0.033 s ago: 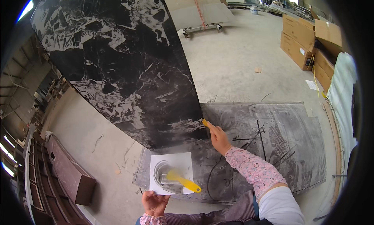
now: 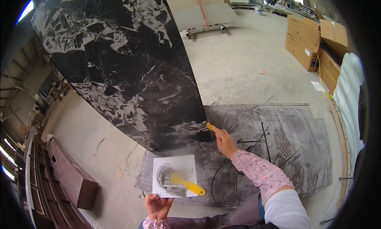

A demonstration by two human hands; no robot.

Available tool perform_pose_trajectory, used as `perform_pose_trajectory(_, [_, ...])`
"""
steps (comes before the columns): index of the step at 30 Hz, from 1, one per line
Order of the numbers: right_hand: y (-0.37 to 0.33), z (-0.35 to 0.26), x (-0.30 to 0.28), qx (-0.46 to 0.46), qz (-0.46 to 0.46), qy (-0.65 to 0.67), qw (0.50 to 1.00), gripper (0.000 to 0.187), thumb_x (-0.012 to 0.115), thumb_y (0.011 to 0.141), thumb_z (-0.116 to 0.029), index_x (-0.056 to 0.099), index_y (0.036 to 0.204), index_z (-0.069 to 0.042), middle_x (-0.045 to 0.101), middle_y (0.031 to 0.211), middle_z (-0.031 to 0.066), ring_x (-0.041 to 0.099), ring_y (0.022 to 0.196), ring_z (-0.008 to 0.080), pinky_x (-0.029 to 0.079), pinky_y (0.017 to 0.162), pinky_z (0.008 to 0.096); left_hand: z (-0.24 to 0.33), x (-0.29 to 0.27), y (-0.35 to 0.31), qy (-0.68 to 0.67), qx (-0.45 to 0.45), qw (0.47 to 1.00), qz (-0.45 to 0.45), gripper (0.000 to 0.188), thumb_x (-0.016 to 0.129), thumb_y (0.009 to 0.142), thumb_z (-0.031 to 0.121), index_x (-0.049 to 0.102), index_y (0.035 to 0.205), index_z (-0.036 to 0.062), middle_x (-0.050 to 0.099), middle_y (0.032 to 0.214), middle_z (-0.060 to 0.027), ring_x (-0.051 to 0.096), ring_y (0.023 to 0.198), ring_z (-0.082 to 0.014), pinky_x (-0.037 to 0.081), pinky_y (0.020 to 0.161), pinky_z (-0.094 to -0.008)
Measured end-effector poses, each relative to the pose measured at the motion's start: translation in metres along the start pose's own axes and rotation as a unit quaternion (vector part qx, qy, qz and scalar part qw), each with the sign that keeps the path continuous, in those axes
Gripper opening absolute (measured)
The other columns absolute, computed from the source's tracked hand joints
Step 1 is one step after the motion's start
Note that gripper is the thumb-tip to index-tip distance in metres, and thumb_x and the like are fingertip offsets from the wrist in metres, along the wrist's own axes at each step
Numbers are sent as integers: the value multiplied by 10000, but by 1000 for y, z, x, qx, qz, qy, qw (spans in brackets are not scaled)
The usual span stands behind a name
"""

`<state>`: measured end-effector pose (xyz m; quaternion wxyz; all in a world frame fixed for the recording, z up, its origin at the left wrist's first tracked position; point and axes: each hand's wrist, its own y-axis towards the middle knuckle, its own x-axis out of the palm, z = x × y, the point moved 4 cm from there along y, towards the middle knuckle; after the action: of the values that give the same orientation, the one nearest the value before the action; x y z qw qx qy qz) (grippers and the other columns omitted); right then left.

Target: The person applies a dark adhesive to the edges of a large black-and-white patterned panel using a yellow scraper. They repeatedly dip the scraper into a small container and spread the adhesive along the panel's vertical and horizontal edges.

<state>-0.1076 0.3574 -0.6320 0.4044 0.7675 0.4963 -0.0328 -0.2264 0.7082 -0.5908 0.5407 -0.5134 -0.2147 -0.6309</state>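
Observation:
My left hand grips the near edge of a white square board at the lower middle. Dark grey paste is smeared in a ring on the board. Across it lies a yellow putty knife, its handle reaching past the right edge. In my right hand is a small flat yellow scraper, its tip at the lower right edge of a tall black slab with white veins. The fingers partly cover the scraper. The slab stands upright and leans to the left.
Under the slab's foot lies a dusty grey sheet with dark strips on it. Cardboard boxes stand at the far right. A brown cabinet-like unit lies at the left. Pale panels rest on a wheeled stand at the back.
My right hand and the yellow scraper have shifted very slightly down and to the right along the slab's edge. The left hand and the board have hardly moved.

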Motion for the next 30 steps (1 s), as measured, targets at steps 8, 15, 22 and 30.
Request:
perform_pose_trajectory(8, [37,-24,-54,-37,135,51,989,302,467,959,-84,536,1245,-17,616,1049,146,597,853,274,476,785,360,-5,5,8,2,-17,1000,25,149,530,720,146,612,759,28,688,909,-101,648,933,-287,462,976,-558])
perform_pose_trajectory(15, [109,-162,-109,-26,99,250,963,160,462,981,-85,510,1093,18,553,741,37,505,646,98,426,625,238,-11,-49,38,34,-18,999,8,180,583,859,238,570,702,151,527,647,40,390,581,-152,406,936,-509])
perform_pose_trajectory(22, [257,-313,-200,-269,225,102,931,138,547,950,-79,583,1055,2,533,749,5,458,645,55,397,575,222,-26,-74,64,5,-74,997,-35,174,573,864,227,554,708,153,564,688,35,508,704,-165,391,951,-543])
perform_pose_trajectory(30, [379,-406,-252,-330,353,-90,871,168,593,924,-153,668,1040,-59,614,860,90,608,699,196,491,642,324,-38,-70,72,35,-115,993,4,162,580,855,209,552,710,142,607,777,-8,566,825,-217,429,915,-582])
